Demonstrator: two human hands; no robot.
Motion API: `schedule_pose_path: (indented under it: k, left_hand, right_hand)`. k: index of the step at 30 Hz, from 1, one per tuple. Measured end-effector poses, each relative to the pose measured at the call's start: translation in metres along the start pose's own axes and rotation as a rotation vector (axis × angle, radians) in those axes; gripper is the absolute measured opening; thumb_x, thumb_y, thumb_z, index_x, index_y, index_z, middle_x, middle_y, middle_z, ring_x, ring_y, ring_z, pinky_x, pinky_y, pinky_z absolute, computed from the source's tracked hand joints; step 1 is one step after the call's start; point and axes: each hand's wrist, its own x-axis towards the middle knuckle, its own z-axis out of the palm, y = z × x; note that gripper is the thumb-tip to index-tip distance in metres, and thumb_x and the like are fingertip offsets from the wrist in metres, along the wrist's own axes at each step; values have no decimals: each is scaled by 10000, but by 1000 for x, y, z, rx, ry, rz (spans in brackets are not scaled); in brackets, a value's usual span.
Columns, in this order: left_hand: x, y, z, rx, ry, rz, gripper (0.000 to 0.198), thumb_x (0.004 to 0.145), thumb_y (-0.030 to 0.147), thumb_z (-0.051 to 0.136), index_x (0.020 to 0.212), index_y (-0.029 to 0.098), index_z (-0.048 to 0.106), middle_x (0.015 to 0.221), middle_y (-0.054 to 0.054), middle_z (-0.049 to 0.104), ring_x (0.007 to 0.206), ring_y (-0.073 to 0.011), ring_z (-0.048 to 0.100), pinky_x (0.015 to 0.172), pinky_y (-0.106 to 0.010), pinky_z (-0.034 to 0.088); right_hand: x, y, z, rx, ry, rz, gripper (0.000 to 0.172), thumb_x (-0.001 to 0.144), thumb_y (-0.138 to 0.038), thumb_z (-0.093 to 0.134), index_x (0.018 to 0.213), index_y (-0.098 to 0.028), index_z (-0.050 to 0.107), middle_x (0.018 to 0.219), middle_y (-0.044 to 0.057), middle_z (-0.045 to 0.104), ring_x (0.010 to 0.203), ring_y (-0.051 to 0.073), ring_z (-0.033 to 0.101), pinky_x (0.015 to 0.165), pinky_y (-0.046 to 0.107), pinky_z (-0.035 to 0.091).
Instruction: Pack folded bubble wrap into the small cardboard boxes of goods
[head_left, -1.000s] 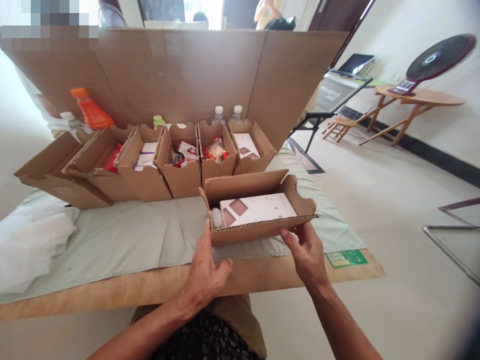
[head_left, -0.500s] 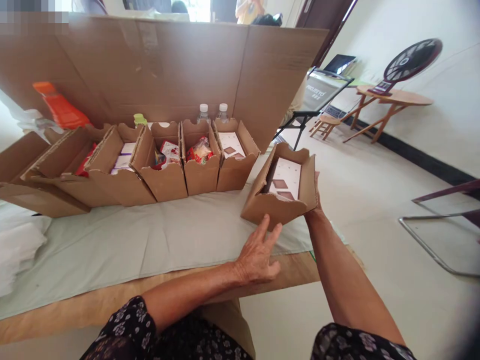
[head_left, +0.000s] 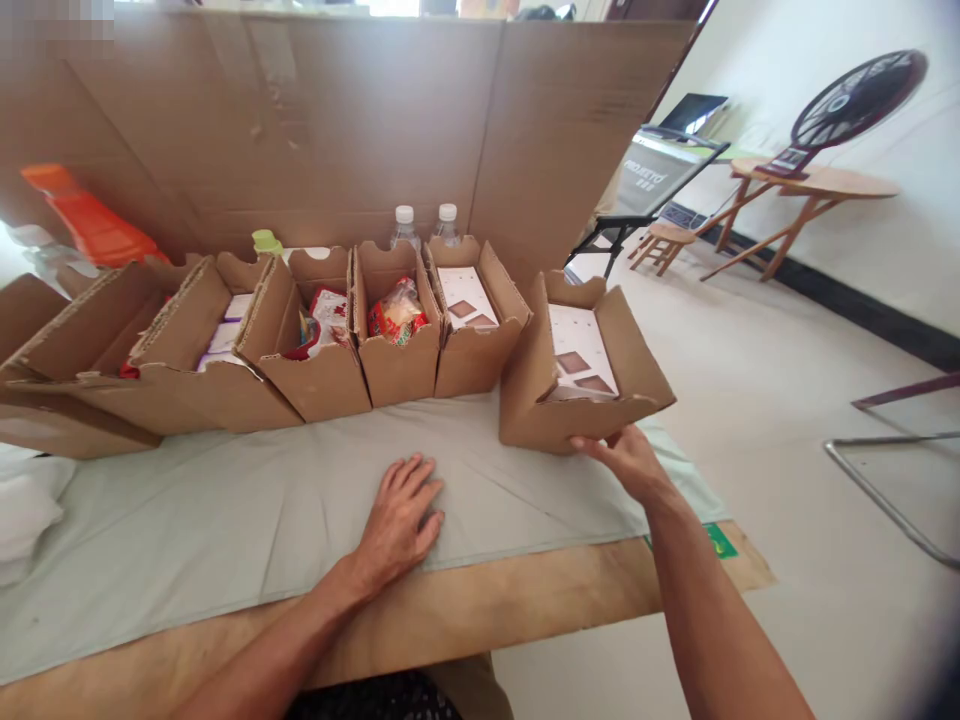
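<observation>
Behind the worktop (head_left: 465,625) a tall cardboard sheet (head_left: 360,120) stands as a back wall, and off to the right a black fan (head_left: 855,100) sits on a round table (head_left: 821,185) by the white wall. We have a grey-green cloth (head_left: 210,520) spread over the wooden top. Our left hand (head_left: 397,515) lies flat on that cloth, palm down and fingers spread, holding nothing. Our right hand (head_left: 626,462) reaches to the box (head_left: 577,425) at the right end of the cloth. Its fingers lie against the lower edge of the near wall, and we cannot tell whether they pinch the card or only press on it. This box stands just beside the row of boxes (head_left: 330,375), close to the last one, and is turned slightly askew. Inside it lies a white pack (head_left: 581,355) with brown squares printed on it. Two clear bottles (head_left: 405,225) with white caps stand behind the row, and an orange bottle (head_left: 82,220) shows at the far left.
</observation>
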Motion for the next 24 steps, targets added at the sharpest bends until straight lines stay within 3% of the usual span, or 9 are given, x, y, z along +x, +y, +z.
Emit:
schedule_pose_path:
  k: [5,8,12,15,17,19,21,22,24]
  left_hand:
    - [1,3,5,27,-44,17,407,853,179,595,1237,159,729,1444,-192,653,1395,-397,559,1136,-687,453]
    - [1,4,3,16,-49,-2,417,837,169,596,1232,165,731,1452,-182,651,1392,-396,560,1130,-691,456]
    - [1,4,3,-11,-65,-12,432,822,152,600,1235,169,725,1468,-178,638,1411,-390,543,1148,-691,439]
    - [1,4,4,-33,-63,-24,447,810,146,608,1242,178,717,1477,-176,629,1429,-380,528,1168,-684,422]
    - [1,4,4,-42,-59,-36,455,804,144,612,1246,184,712,1478,-175,628,1432,-377,527,1171,-682,421]
    - [2,4,3,-51,-65,-37,456,799,140,614,1242,184,712,1475,-176,630,1429,-378,530,1169,-684,424]
    - [2,4,1,-56,-77,-26,446,799,139,616,1233,175,716,1471,-183,633,1424,-383,536,1169,-688,426]
    - [2,4,1,-57,-79,-22,442,801,142,618,1230,171,718,1468,-187,634,1423,-386,538,1169,-692,425]
    - [2,3,0,-59,-75,-24,441,805,148,621,1233,171,722,1467,-188,634,1425,-391,536,1169,-698,421]
  right_hand:
    - [61,-12,-14,93,-38,-12,679,590,-590,945,1119,-252,686,1199,93,765,1150,335,689,1019,531,569]
    - [84,-20,-2,73,-41,-68,691,600,-596,938,1149,-256,694,1241,90,756,1206,332,670,1069,533,545]
    - [102,-25,18,19,33,-105,705,570,-684,906,1081,-242,706,1146,95,777,1103,334,706,1004,540,576]
    - [100,-26,25,-20,100,-110,667,578,-699,882,1018,-229,709,1038,95,781,991,331,727,924,542,599]
    - [89,-32,26,-74,237,-129,590,640,-671,854,995,-222,711,993,105,773,949,331,727,900,551,593]
    - [72,-48,30,-127,425,-163,474,765,-618,781,1011,-219,711,985,119,764,931,321,722,911,549,575]
    - [56,-73,40,-179,517,-226,386,881,-545,690,1099,-227,712,986,111,758,889,287,715,897,505,570]
    - [51,-88,49,-209,489,-267,371,912,-506,662,1168,-241,708,981,93,760,854,263,710,868,468,573]
    - [50,-117,70,-355,306,-377,456,919,-418,656,1352,-276,645,908,41,758,750,222,680,793,411,563]
